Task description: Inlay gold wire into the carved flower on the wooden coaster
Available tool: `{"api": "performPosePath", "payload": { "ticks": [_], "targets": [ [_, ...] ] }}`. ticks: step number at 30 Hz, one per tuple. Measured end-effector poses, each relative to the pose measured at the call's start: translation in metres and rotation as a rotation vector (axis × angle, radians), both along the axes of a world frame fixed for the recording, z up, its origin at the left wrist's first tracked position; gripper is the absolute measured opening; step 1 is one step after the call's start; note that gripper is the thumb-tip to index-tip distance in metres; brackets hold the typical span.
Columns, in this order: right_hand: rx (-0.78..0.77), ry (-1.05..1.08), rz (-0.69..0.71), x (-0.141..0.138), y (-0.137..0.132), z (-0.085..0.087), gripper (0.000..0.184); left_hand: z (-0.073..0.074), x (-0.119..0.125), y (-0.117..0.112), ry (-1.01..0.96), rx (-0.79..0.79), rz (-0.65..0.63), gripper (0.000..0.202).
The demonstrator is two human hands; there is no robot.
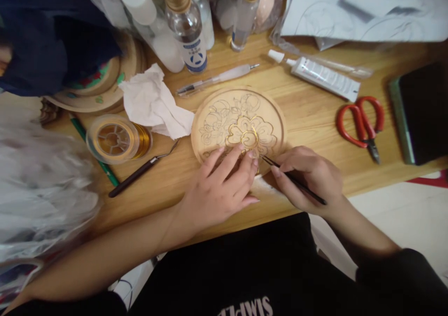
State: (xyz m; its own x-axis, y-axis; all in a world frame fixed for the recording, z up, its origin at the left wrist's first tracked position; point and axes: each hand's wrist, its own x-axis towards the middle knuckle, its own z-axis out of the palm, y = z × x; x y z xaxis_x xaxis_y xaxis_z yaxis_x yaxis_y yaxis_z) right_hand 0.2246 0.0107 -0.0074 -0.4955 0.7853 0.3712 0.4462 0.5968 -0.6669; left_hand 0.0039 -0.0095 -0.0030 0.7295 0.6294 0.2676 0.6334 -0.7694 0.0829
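A round wooden plate (276,115) with a pencilled flower pattern lies on the wooden table (315,120). Gold wire (249,136) follows part of the flower outline. My left hand (220,187) rests on the plate's near edge, fingers stretched out and pressing on the wire and pattern. My right hand (310,178) is closed round a thin dark tool (294,180) held like a pen, its tip touching the plate next to my left fingertips.
A spool of gold wire (117,138), a crumpled tissue (150,101), a dark-handled tool (140,172), a pen (217,79), a glue tube (322,77), red scissors (362,124), a phone (420,113), several bottles (185,26) and stacked wooden plates (101,89) lie around.
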Motion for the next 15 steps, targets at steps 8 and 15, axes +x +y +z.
{"api": "performPosePath", "payload": {
  "ticks": [8, 15],
  "targets": [
    [0.055, -0.095, 0.038, -0.0037, 0.0025, 0.0052, 0.017, 0.0003, 0.0002, 0.0002, -0.011, -0.013, -0.005, 0.053],
    [0.132, -0.103, 0.107, -0.0017, 0.0044, 0.0034, 0.026, 0.0007, -0.0005, -0.0003, 0.002, -0.012, -0.003, 0.053]
  ]
}}
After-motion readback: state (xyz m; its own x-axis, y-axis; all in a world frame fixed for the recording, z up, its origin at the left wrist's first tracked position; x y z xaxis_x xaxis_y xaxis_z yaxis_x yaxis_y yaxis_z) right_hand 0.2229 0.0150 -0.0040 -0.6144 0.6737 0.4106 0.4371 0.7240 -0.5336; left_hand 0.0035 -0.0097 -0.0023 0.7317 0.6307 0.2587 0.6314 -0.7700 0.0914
